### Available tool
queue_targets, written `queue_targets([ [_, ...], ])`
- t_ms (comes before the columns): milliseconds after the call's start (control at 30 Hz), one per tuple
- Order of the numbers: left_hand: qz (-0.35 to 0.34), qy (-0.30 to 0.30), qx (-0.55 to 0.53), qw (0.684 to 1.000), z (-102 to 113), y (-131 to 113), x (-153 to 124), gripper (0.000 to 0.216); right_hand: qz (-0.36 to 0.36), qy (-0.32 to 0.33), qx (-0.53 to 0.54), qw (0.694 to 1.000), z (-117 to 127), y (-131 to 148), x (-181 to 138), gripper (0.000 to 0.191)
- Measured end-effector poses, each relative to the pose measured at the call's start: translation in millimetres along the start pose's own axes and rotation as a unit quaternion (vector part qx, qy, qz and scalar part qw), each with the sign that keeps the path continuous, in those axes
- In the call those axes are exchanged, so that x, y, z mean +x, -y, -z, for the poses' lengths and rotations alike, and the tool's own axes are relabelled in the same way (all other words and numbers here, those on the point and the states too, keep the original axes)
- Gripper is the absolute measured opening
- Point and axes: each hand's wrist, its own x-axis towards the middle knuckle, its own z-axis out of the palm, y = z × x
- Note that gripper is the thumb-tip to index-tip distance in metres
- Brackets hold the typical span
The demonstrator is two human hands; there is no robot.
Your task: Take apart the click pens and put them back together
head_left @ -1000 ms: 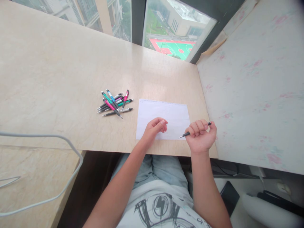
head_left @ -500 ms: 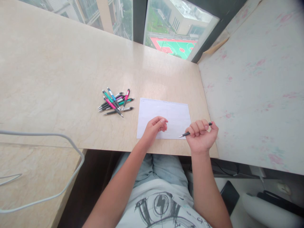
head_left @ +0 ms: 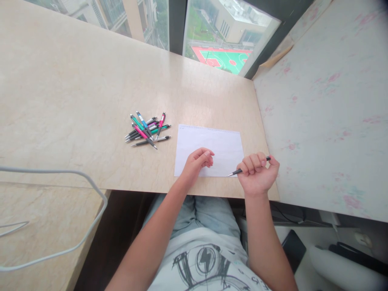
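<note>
A ballpoint pen lies across the palm of my right hand, fingers wrapped round it and thumb by its black top end. Its silver tip points left, by the lower right corner of a white sheet of paper. My left hand is over the lower part of the sheet, its fingers curled in and nothing visible in them. A row of small marks runs along the sheet's top edge. To the left of the paper lies a loose heap of pens in pink, green, blue, purple and silver.
The pale marbled tabletop reaches to a window at the back. A wall with flowered paper borders it on the right. At lower left, a white cable loops over a second surface.
</note>
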Motion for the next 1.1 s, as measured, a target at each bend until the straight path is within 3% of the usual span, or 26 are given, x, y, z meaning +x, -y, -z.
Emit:
queue_targets([
  [167, -0.014, -0.009, 0.000, 1.000, -1, 1, 1, 0.025, 0.015, -0.003, -0.011, 1.000, 1, -1, -1, 0.042],
  [300, -0.074, -0.064, 0.001, 0.995, 6, -1, 2, 0.022, 0.001, -0.011, 0.004, 1.000, 1, -3, -2, 0.045],
  [400, -0.121, -0.104, 0.130, 0.979, 20, -13, 2, 0.019, -0.018, -0.016, 0.020, 1.000, 3, -6, -3, 0.044],
  [467, -0.166, -0.138, 0.293, 0.931, 32, -24, 3, 0.017, -0.030, -0.008, 0.028, 0.999, 4, -7, -3, 0.043],
  [567, -0.210, -0.126, 0.547, 0.800, 49, -38, 1, 0.019, -0.049, -0.003, 0.039, 0.998, 6, -9, -3, 0.043],
  [633, -0.210, -0.112, 0.659, 0.714, 57, -41, -3, 0.025, -0.058, -0.006, 0.040, 0.997, 6, -10, -2, 0.042],
  [700, -0.190, -0.103, 0.723, 0.656, 61, -39, -8, 0.031, -0.062, -0.003, 0.034, 0.997, 5, -10, -1, 0.040],
  [800, -0.168, -0.084, 0.764, 0.617, 60, -32, -17, 0.035, -0.054, 0.001, 0.017, 0.998, 2, -12, 2, 0.038],
  [967, -0.160, -0.077, 0.787, 0.591, 50, -26, -25, 0.037, -0.024, 0.030, -0.073, 0.997, -8, -20, 13, 0.036],
  [1100, -0.149, -0.070, 0.803, 0.573, 44, -26, -29, 0.044, -0.077, 0.082, -0.127, 0.986, -24, -35, 29, 0.031],
])
